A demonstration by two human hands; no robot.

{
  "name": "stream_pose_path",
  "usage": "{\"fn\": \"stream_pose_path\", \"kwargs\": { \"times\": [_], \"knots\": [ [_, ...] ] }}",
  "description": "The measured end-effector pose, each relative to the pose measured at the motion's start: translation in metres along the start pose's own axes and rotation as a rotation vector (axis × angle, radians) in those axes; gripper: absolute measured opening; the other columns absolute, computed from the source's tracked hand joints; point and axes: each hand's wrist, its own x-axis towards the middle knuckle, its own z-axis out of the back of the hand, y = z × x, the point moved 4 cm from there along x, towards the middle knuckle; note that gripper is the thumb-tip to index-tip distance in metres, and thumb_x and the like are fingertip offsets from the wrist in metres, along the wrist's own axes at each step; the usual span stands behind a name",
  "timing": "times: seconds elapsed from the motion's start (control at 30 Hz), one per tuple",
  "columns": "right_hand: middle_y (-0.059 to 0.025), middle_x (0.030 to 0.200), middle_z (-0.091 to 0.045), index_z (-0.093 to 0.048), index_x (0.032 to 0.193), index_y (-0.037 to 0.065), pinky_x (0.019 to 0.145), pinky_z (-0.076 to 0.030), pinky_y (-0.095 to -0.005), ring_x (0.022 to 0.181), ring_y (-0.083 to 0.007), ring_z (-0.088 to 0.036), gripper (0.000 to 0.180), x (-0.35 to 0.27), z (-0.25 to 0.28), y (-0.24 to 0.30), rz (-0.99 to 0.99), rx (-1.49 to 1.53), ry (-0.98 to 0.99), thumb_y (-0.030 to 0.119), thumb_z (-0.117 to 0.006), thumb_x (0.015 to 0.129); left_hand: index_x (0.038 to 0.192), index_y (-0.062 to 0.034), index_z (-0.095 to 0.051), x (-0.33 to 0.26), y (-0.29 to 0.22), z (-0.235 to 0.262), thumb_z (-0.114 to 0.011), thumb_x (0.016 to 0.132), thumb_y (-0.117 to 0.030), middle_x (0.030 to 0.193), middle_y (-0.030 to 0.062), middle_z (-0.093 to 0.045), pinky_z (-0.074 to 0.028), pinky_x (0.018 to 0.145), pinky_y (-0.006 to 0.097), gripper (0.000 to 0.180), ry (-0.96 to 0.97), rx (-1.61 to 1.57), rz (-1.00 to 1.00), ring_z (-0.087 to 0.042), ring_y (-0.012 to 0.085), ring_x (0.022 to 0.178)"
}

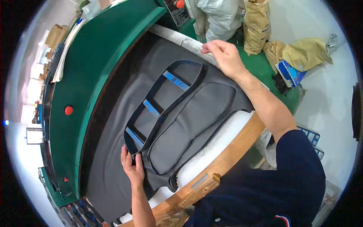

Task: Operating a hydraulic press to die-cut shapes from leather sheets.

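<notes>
A cutting die (154,128), a curved dark metal frame with blue-marked crossbars, lies on a black leather-like sheet (113,159). My left hand (133,168) grips the die's near end, thumb on one side and fingers on the other. Just right of the die, a matching shape (181,132) is cut into the sheet, its outline loose and slightly raised. Beyond the die's far end, my right hand (226,58) is held up near a pale bar (181,41), apart from the die. Its fingers are curled together; whatever they may hold is hidden.
A green machine beam (102,49) with a red button (69,110) arches along the left. A wooden edge (234,147) and white board (215,143) border the near side. Sacks (257,26) and a blue box (290,73) stand at the far right.
</notes>
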Motion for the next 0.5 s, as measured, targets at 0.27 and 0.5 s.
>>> {"fn": "stream_pose_path", "kwargs": {
  "times": [0.27,0.5],
  "knots": [
    [-0.0094,0.088,-0.074,-0.072,0.097,0.000,0.075,-0.051,-0.0305,0.080,-0.0143,-0.065,0.032,-0.006,-0.012,-0.009,-0.036,-0.100,0.133,0.028,-0.057,0.098,0.128,-0.0030,-0.064,0.001,-0.003,0.002,-0.067,0.090,-0.012,0.147,0.0174,-0.050,-0.033,0.114,0.043,0.039,0.004,0.032,0.020,-0.045,0.0343,0.138],
    [-0.0023,0.085,-0.068,-0.071,0.102,-0.002,0.075,-0.048,-0.0258,0.081,-0.0087,-0.059,0.027,-0.005,-0.015,0.001,-0.009,-0.218,0.187,0.022,-0.061,0.098,0.120,-0.0009,-0.067,0.004,-0.012,0.003,-0.067,0.089,-0.013,0.146,0.0210,-0.050,-0.034,0.113,0.046,0.034,0.001,0.120,-0.038,-0.046,0.0381,0.135]
  ]
}}
